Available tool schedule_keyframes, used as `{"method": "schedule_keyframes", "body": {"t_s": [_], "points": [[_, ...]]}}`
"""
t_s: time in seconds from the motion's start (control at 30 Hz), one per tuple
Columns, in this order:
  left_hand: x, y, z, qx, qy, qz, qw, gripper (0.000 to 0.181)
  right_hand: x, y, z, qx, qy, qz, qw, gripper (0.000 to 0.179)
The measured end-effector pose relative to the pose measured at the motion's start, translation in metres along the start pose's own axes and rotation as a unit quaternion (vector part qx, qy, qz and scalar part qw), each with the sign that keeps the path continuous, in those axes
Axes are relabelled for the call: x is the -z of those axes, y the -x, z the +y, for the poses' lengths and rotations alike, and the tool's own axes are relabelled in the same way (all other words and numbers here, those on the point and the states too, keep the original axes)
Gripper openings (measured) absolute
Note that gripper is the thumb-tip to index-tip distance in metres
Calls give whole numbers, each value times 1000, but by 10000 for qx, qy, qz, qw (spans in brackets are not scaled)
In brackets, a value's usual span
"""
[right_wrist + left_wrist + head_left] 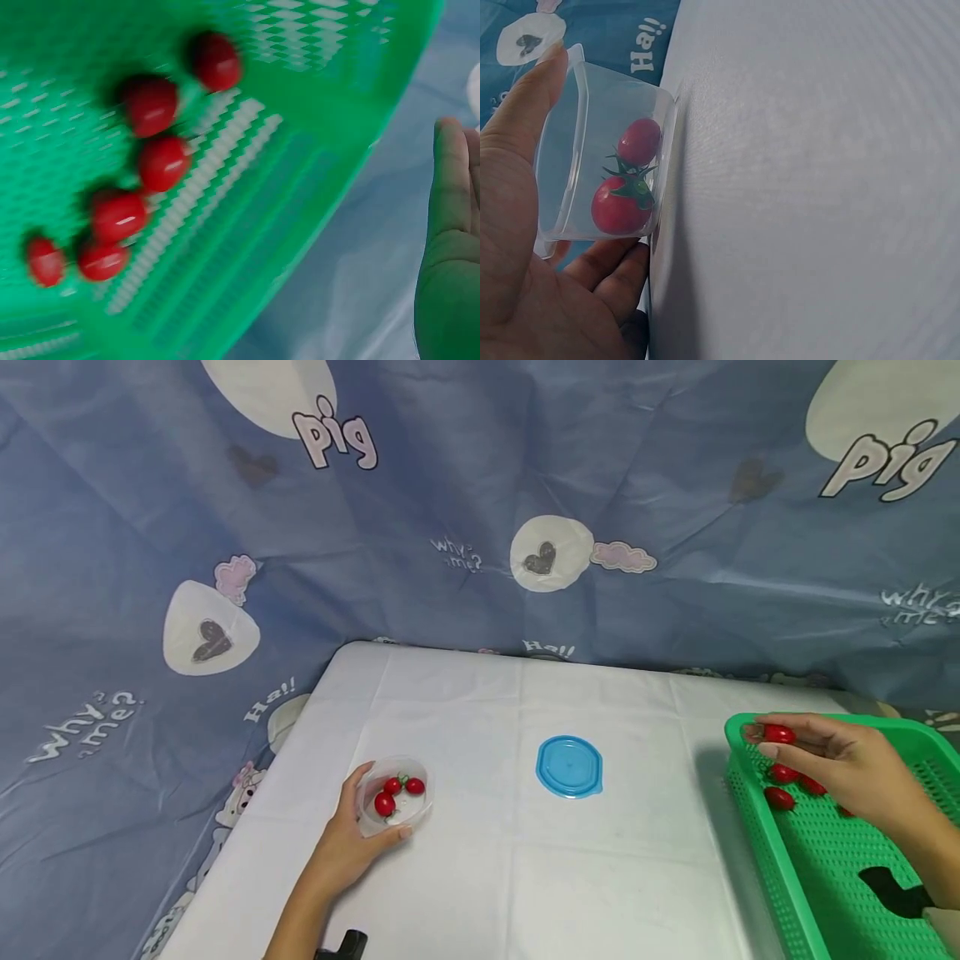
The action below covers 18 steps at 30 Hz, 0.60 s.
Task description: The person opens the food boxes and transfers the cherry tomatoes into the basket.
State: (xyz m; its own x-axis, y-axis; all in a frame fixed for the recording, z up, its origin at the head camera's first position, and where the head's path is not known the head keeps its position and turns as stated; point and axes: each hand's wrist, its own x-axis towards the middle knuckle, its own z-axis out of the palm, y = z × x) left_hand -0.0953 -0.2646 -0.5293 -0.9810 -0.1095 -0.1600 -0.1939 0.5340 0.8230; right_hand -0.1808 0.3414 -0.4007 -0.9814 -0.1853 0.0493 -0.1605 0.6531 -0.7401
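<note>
My left hand (347,847) is curled round a small clear plastic tub (412,806) on the white-covered table. Inside the tub lie cherry tomatoes (384,803), three visible from above; the left wrist view shows two of them, with green stems, through the wall. Above the near left corner of a green basket (772,868), my right hand (847,768) pinches a cherry tomato (780,734) between thumb and fingers. Several more tomatoes (120,216) rest on the basket's floor below that hand. The right wrist view is blurred and does not show the pinched tomato.
A blue plastic lid (570,767) lies flat on the white tablecloth (465,877), between tub and basket. The green basket's raised wall stands along the table's right side. Blue printed fabric (420,485) hangs behind the table and at its left.
</note>
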Motion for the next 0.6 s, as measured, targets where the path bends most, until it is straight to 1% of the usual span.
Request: {"method": "schedule_keyframes", "body": {"t_s": [0.1,0.2,0.33,0.5,0.6], "points": [[1,1,1,-1,14,-7,10000,113,4,7,20,-330,283,36,9990,40],[2,1,2,-21,31,-26,10000,112,3,13,41,-419,363,-15,9985,42],[2,0,3,-45,38,-9,10000,112,0,19,65,-488,636,-134,9967,43],[2,0,3,-11,31,-11,10000,112,-3,25,86,-585,1112,-153,9920,45],[2,1,3,-3,14,-38,10000,112,-4,27,94,-613,1523,-68,9864,48]]}}
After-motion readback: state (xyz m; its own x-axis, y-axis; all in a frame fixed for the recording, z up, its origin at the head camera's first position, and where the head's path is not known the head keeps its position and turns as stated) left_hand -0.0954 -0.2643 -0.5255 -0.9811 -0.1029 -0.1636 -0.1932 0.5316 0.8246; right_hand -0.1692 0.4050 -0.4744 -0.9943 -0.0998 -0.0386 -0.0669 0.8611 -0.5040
